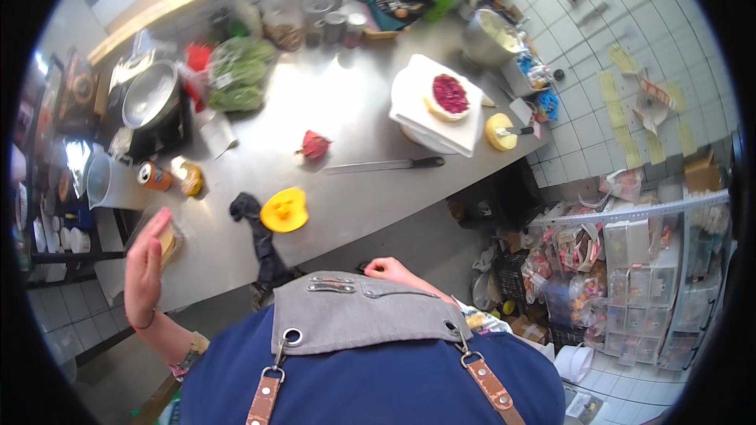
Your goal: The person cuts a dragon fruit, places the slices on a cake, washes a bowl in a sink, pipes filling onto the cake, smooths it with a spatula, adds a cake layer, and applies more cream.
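Observation:
My left hand (146, 271) is held up at the left end of the steel table, its fingers stretched out. Beside it, partly behind the fingers, is a clear plastic container (175, 242) with something pale yellow inside. My right hand (387, 269) is low in front of the grey apron, fingers curled; whether anything is in them is hidden. Closest on the table lie a yellow round piece (284, 210) with a raised middle and a crumpled black cloth (264, 238) hanging over the front edge. Farther back are a dragon fruit (314, 145) and a long knife (386, 164) with a black handle.
A cake (449, 97) topped with dark pink fruit pieces sits on a white square stand (409, 114). Right of it is a yellow cake round (501, 127). Bagged greens (240, 75), a metal bowl (151, 94), an orange can (153, 176) and a clear jug (110, 181) stand left.

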### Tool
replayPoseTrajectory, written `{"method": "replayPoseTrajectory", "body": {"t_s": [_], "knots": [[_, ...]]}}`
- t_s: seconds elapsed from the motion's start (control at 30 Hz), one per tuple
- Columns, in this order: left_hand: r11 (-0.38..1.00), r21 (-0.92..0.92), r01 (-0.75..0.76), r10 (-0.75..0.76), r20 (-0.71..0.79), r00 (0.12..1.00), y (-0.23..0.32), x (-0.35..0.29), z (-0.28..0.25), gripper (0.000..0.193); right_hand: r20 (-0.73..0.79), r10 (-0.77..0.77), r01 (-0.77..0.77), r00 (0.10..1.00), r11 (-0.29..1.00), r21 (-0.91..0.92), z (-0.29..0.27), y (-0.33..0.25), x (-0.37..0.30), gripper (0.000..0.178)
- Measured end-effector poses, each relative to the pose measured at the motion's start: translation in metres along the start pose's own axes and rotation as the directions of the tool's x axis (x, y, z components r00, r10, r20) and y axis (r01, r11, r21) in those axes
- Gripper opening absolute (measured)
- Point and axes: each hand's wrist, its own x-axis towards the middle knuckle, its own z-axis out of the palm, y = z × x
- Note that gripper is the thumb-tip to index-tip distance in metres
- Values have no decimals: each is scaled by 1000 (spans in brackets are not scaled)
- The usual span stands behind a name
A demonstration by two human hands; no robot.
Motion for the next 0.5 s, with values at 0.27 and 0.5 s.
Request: {"method": "replayPoseTrajectory", "body": {"t_s": [0.27, 0.5], "knots": [[841, 512, -176, -104, 473, 875, 100, 77, 292, 59, -570, -14, -19, 822, 998, -52, -176, 95, -104, 23], [981, -66, -181, 172, 725, 667, 139, 133, 392, 50, -762, -551, 17, 340, 814, -581, -353, 77, -84, 13]]}}
